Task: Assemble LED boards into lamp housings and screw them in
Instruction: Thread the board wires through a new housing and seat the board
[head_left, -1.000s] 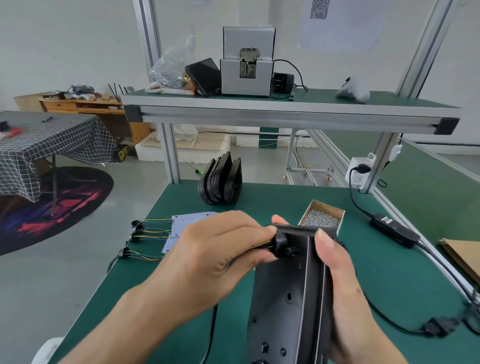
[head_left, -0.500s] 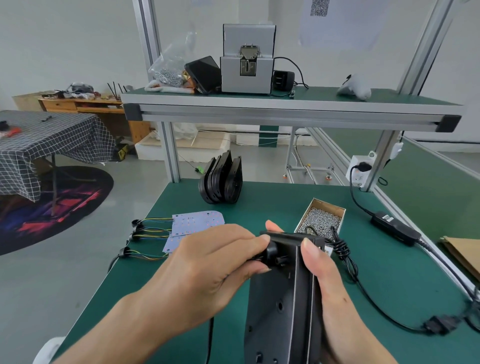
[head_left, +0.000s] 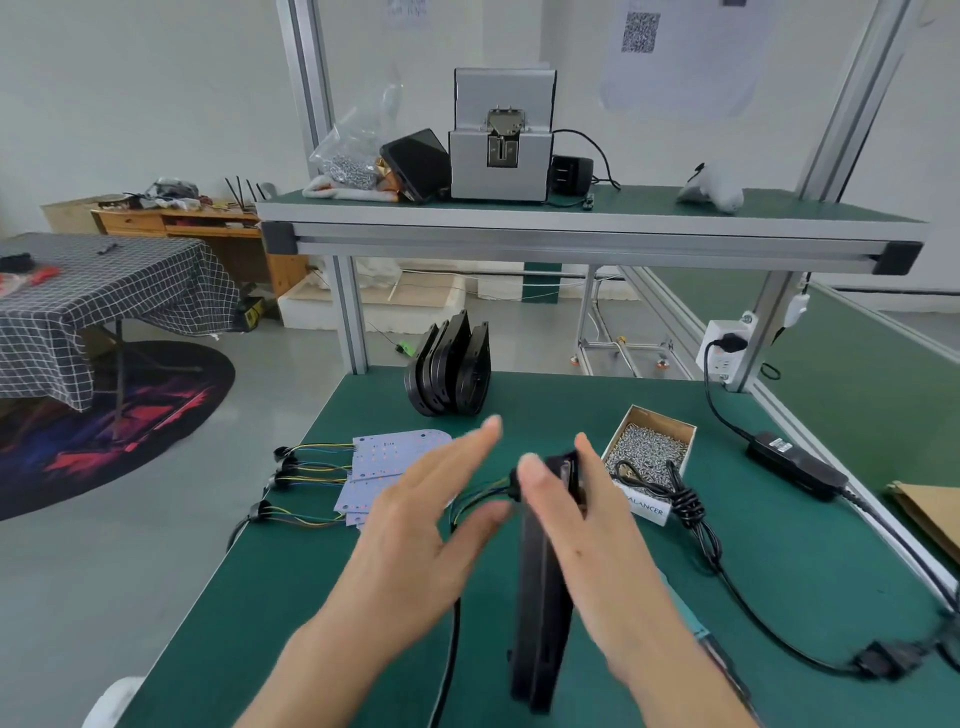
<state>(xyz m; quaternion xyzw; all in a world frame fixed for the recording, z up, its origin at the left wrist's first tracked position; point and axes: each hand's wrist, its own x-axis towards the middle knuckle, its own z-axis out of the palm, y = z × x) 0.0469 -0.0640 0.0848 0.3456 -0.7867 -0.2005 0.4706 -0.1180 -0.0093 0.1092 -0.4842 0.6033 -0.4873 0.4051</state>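
A black lamp housing stands on its edge on the green mat, close in front of me. My right hand holds its upper end, thumb on the left face and fingers on the right. Coloured wires with a black grommet come out of the housing's top on the left. My left hand hovers just left of the housing, fingers straight and spread, touching nothing, slightly blurred. Several pale LED boards with wire leads lie at the mat's left. More black housings stand stacked at the back.
An open cardboard box of screws sits right of the housing, with a bundled black cable across its front. A power adapter and wall outlet are at the right. A screw feeder machine stands on the overhead shelf.
My left hand has let go of the grommet at the housing's top and opened, drawing away to the left. The housing has turned more edge-on in my right hand.
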